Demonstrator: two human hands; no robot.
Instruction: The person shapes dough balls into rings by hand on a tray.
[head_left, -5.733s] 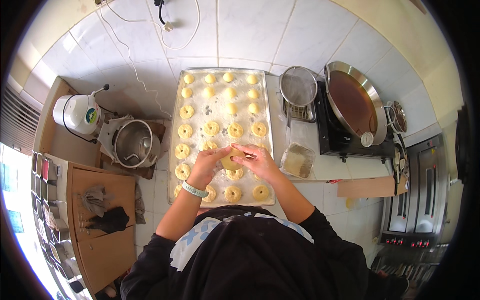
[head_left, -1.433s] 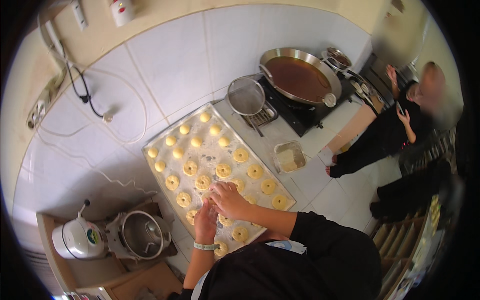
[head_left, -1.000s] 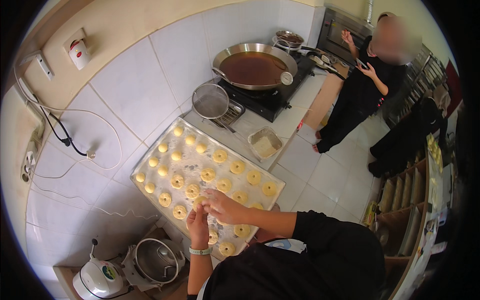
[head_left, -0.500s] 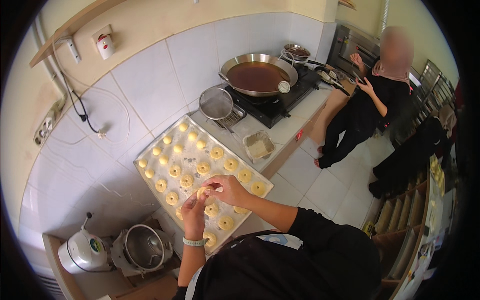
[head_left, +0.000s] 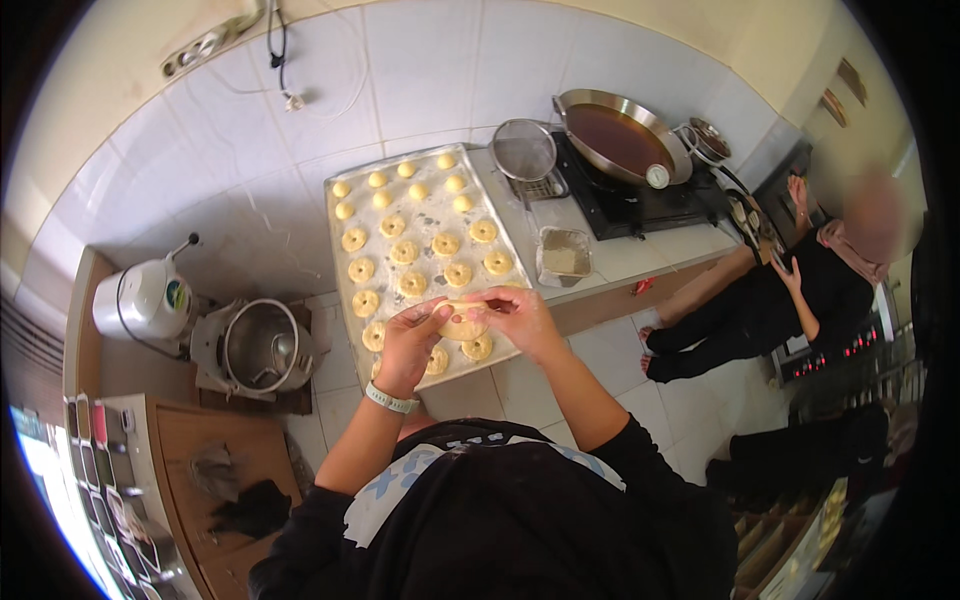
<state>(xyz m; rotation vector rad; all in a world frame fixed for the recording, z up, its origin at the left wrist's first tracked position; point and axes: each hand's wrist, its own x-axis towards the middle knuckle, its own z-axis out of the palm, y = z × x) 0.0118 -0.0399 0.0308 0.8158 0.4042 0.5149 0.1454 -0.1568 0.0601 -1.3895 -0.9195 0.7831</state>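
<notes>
Carefully now: soft dough ring [head_left: 463, 323] pinched between both hands above the near end of the metal tray [head_left: 340, 262], just over the closest rows. Left hand [head_left: 410, 340] curled on its left edge, fingertips closed on the dough; right hand [head_left: 520, 318] gripping the right edge, thumb and fingers pressed in. Pale, pliant, smooth-looking, roughly round with a shaped middle.

Risks, as a judgement: too hard a squeeze, and a torn or lopsided ring; too loose a hold, and a drop onto the shaped rings [head_left: 430, 255] below, denting them. Little spare room on the tray, so a careless set-down likely to leave two pieces stuck together.

Rings on the near rows flat and dimpled; small plain balls [head_left: 405, 180] along the far rows. Beyond, a fine mesh skimmer [head_left: 527, 150], a wide steel pan [head_left: 620, 135] of dark oil, glossy white wall tiles [head_left: 420, 60]. Seated person [head_left: 800, 290] in black well apart, on the right.
</notes>
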